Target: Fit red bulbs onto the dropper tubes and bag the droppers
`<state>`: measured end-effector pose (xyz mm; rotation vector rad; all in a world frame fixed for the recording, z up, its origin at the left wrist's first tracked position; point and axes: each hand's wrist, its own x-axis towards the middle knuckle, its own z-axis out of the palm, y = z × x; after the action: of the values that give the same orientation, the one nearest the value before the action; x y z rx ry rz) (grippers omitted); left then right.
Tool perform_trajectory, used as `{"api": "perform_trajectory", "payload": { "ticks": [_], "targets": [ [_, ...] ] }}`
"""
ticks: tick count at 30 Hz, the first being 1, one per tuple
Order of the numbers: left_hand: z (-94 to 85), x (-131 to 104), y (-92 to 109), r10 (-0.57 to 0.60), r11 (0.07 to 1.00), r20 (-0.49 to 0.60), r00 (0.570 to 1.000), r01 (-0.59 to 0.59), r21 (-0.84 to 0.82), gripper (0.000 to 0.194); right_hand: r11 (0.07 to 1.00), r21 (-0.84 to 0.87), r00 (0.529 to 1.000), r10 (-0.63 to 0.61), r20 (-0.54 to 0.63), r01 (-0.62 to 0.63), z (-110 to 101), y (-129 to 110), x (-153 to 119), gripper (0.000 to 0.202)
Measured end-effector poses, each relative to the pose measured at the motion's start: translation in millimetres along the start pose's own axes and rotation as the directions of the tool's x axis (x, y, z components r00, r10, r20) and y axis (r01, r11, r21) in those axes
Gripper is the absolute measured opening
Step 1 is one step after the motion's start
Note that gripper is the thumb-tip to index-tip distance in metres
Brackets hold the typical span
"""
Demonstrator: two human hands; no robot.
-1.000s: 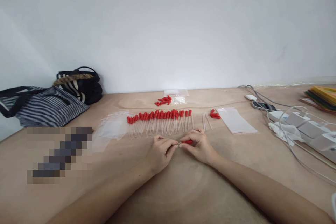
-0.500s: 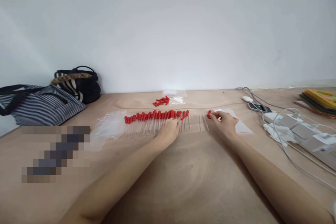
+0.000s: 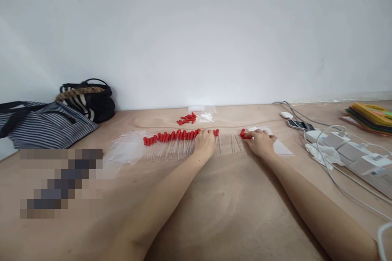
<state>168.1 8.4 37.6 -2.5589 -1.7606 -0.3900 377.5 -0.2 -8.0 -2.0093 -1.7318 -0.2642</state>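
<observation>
Both hands have parted since a second ago, when they met lower over the table (image 3: 220, 195): the left hand (image 3: 205, 143) is now forward at the row of red-bulbed droppers (image 3: 173, 134), the right hand (image 3: 261, 143) out at a small cluster of red bulbs (image 3: 243, 131). Left fingers bend down over the right part of the row, hiding what lies beneath, so whether they grip anything cannot be told; right fingertips are at the cluster, and whether they pinch a bulb is equally unclear. The step in hand looks like settling a dropper into line on one side and picking out a bulb on the other; freeing one bulb from so tight a cluster calls for a light, narrow pinch. Between the hands, just left of the cluster, lie a few bare tubes (image 3: 232, 142). Clear bags (image 3: 128, 147) left of the row and a white bag (image 3: 283, 147) beside the right hand carry no readable writing; the white adapters (image 3: 372, 164) at the right show no legible brand. Farther back, a pile of bulbs (image 3: 186, 119) sits beside a glossy bag (image 3: 206, 117), likewise without readable lettering.
</observation>
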Motion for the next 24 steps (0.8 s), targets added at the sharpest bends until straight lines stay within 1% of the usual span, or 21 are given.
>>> {"api": "perform_trajectory", "payload": {
  "ticks": [3,5,9,12,15,19,22,24],
  "targets": [
    [5.2,-1,17,0.065,0.998,-0.022,0.998,-0.065,-0.020,0.022,1.000,-0.009,1.000,-0.007,0.013,0.007,1,1,1,0.014],
    [10.2,0,31,0.058,0.998,-0.019,0.998,-0.058,-0.032,0.026,1.000,-0.019,1.000,-0.019,0.013,0.020,1,1,2,0.014],
    [17.9,11,56,-0.017,0.999,0.024,1.000,0.018,-0.042,0.035,0.999,-0.043,1.000,-0.030,0.003,0.030,3,1,2,0.013],
    [20.2,20,65,-0.093,0.995,0.078,0.993,0.097,-0.039,0.031,0.999,-0.041,1.000,-0.025,-0.002,0.025,4,1,2,0.013],
    [21.0,26,67,-0.147,0.988,0.123,0.981,0.152,-0.038,0.028,1.000,-0.022,1.000,-0.017,-0.024,0.017,6,2,3,0.013],
    [17.5,30,62,-0.160,0.985,0.153,0.975,0.169,-0.046,0.023,1.000,-0.003,0.998,0.010,-0.063,-0.011,9,2,3,0.019],
    [7.5,24,51,-0.123,0.989,0.136,0.983,0.133,-0.065,0.019,1.000,0.015,0.998,-0.002,-0.063,0.003,11,3,3,0.020],
    [-2.0,12,40,-0.063,0.994,0.095,0.993,0.071,-0.086,0.017,0.999,0.048,0.997,-0.004,-0.073,0.007,10,4,2,0.018]
  ]
}}
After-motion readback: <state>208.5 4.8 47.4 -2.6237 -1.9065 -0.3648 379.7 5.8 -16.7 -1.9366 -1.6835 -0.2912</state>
